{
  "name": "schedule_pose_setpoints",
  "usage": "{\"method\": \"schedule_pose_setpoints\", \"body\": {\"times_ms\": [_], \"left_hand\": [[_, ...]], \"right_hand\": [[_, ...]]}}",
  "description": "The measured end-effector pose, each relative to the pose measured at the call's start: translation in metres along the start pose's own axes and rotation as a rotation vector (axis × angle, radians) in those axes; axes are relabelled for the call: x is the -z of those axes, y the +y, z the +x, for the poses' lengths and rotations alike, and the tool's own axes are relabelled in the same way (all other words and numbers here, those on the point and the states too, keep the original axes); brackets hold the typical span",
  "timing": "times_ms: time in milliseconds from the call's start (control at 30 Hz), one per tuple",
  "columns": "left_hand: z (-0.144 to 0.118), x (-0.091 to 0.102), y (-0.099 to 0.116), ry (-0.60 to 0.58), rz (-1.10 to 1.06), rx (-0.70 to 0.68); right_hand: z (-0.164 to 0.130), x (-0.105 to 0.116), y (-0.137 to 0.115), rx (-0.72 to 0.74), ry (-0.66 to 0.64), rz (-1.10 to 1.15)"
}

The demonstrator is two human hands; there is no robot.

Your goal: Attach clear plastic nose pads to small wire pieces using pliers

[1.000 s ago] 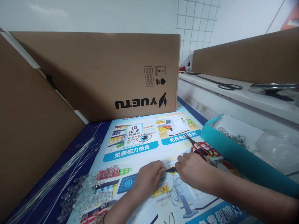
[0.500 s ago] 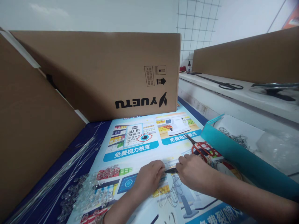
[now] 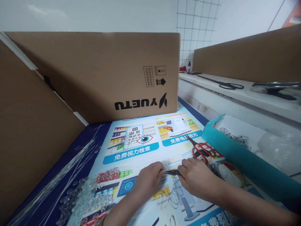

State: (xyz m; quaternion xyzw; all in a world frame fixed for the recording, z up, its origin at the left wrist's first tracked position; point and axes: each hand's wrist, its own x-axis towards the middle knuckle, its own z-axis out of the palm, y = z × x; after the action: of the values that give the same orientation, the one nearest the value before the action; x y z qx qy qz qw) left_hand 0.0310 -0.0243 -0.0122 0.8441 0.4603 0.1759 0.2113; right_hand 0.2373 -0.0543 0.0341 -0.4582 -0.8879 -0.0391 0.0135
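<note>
My right hand (image 3: 196, 175) grips a small dark plier-like tool (image 3: 172, 172) whose tip points left at my left hand. My left hand (image 3: 150, 179) pinches a thin wire piece at that tip; its fingers are closed. Both hands rest on a printed poster mat (image 3: 131, 147). Loose thin wire loops (image 3: 175, 191) lie on the mat just below the hands. Red-handled scissors (image 3: 203, 150) lie just beyond my right hand.
A pile of clear beads (image 3: 87, 196) and a bundle of thin straight wires (image 3: 61, 175) lie at left. Cardboard panels (image 3: 105, 72) wall the back and left. A teal tray (image 3: 235, 153) with wire bits stands at right; black scissors (image 3: 225, 84) lie on the white ledge.
The hands have stayed nearly still, working at the tool tip; my right hand shifted slightly right and the view moved a little.
</note>
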Motion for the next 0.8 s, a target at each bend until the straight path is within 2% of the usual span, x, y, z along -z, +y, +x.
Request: {"method": "schedule_pose_setpoints", "body": {"times_ms": [800], "left_hand": [[0.0000, 0.0002, 0.0021, -0.016, 0.012, 0.015]], "right_hand": [[0.0040, -0.0025, -0.0019, -0.010, -0.048, -0.006]]}}
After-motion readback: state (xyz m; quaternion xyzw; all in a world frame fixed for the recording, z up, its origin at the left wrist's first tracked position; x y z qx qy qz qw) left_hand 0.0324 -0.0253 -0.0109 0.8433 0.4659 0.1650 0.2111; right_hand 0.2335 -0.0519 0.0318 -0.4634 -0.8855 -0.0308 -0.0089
